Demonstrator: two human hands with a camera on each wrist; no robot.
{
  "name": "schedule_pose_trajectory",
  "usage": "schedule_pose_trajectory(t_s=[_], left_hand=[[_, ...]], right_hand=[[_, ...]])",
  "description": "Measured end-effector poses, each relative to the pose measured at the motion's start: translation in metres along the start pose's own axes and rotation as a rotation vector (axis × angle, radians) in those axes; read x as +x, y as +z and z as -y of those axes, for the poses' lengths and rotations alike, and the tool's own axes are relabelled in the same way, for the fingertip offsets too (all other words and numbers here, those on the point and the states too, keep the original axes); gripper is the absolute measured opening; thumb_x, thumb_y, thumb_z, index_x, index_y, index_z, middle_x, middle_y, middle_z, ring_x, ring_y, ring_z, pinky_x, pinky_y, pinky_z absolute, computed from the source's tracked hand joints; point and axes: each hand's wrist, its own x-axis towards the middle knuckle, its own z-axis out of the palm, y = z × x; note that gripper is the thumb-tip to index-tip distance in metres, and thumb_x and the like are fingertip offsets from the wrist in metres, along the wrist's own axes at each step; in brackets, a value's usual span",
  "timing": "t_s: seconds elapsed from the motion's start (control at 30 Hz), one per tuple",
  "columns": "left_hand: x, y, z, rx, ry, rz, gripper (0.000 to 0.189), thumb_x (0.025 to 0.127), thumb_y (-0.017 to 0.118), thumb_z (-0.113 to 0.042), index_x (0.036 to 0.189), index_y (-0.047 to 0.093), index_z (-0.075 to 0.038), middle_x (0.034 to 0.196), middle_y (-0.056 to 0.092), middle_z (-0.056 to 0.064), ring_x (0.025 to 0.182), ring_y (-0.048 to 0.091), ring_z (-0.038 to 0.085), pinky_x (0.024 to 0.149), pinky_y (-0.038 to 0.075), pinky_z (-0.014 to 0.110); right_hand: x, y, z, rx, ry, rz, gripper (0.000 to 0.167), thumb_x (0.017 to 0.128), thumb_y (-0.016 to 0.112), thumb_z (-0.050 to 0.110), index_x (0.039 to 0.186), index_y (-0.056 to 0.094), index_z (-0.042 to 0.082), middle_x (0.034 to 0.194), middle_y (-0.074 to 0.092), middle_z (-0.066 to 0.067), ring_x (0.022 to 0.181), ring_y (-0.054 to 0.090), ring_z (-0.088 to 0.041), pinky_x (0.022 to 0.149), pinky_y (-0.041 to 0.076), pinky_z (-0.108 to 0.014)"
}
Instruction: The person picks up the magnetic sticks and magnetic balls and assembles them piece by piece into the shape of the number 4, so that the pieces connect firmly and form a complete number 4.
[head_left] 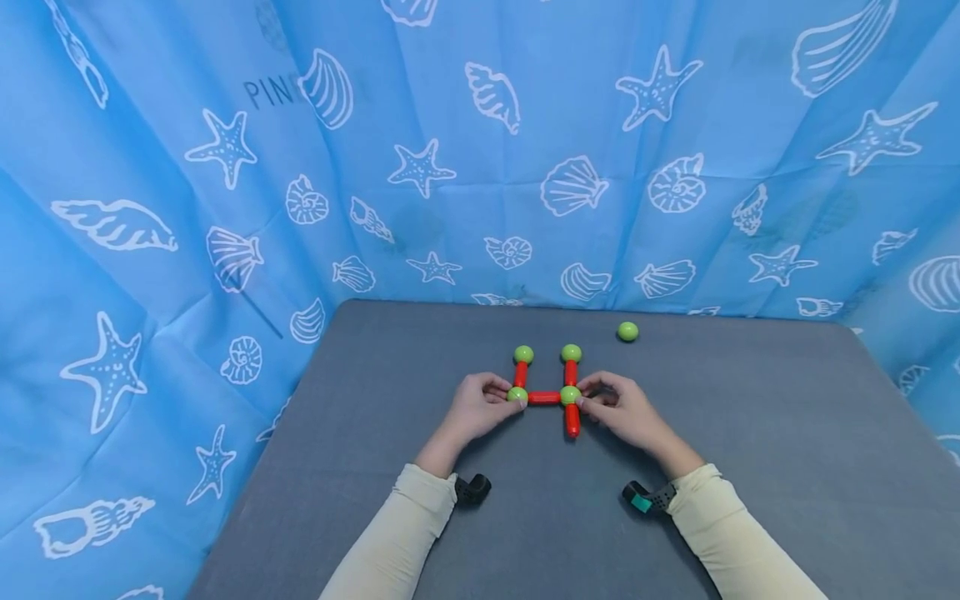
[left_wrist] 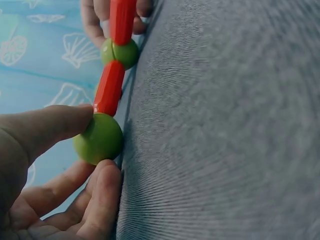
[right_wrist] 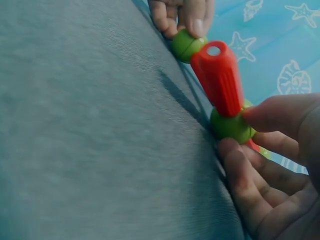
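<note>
A frame of red rods and green balls lies on the grey table. My left hand (head_left: 480,408) pinches its near left ball (left_wrist: 100,140) between thumb and fingers. On the near right ball (right_wrist: 230,125), my right hand (head_left: 618,408) has thumb and fingertips in a pinch. A red crossbar rod (head_left: 544,398) joins these two balls. From each, another red rod runs away from me to a far ball: left far ball (head_left: 523,355), right far ball (head_left: 572,353). A red rod (head_left: 572,421) with a free end sticks out toward me from the near right ball.
A loose green ball (head_left: 627,332) lies near the back edge of the grey table (head_left: 750,417), right of the frame. Behind the table hangs a blue curtain (head_left: 465,217) with white shells and starfish. Dark bands with small devices (head_left: 474,490) sit at both wrists.
</note>
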Motion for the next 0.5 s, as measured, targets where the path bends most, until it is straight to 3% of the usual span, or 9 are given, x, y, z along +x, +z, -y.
schedule_pose_trajectory(t_s=[0.13,0.23,0.4,0.5], left_hand=[[0.000,-0.001,0.001,-0.008,-0.006,-0.019,0.030,0.089,0.087,-0.021,0.110,0.074,-0.005,0.105,0.073,0.009,0.087,0.069,0.014,0.080,0.060,0.030],[-0.001,-0.002,0.000,-0.001,-0.022,-0.015,0.030,0.089,0.088,-0.023,0.110,0.073,-0.006,0.105,0.073,0.007,0.088,0.069,0.013,0.081,0.059,0.030],[0.000,-0.003,0.001,-0.005,-0.037,0.010,0.031,0.090,0.087,-0.027,0.110,0.072,-0.008,0.105,0.072,0.005,0.089,0.067,0.013,0.082,0.058,0.030],[0.000,-0.002,0.003,-0.009,-0.045,0.021,0.032,0.090,0.087,-0.029,0.111,0.072,-0.009,0.106,0.071,0.005,0.090,0.067,0.014,0.082,0.057,0.030]], right_hand=[[0.007,-0.006,0.002,-0.027,0.004,0.037,0.024,0.103,0.070,0.013,0.122,0.068,-0.001,0.110,0.073,-0.019,0.079,0.070,-0.016,0.062,0.058,-0.031],[0.013,-0.014,0.003,-0.061,-0.009,0.016,0.025,0.103,0.070,0.015,0.122,0.068,-0.001,0.110,0.075,-0.020,0.083,0.072,-0.020,0.064,0.059,-0.030],[0.031,-0.033,-0.003,-0.161,-0.050,-0.158,0.027,0.104,0.070,0.017,0.122,0.070,-0.003,0.115,0.074,-0.020,0.098,0.072,-0.027,0.076,0.057,-0.022],[0.045,-0.044,-0.011,-0.229,-0.069,-0.307,0.028,0.103,0.070,0.017,0.123,0.070,-0.003,0.122,0.068,-0.023,0.108,0.067,-0.036,0.087,0.056,-0.032]])
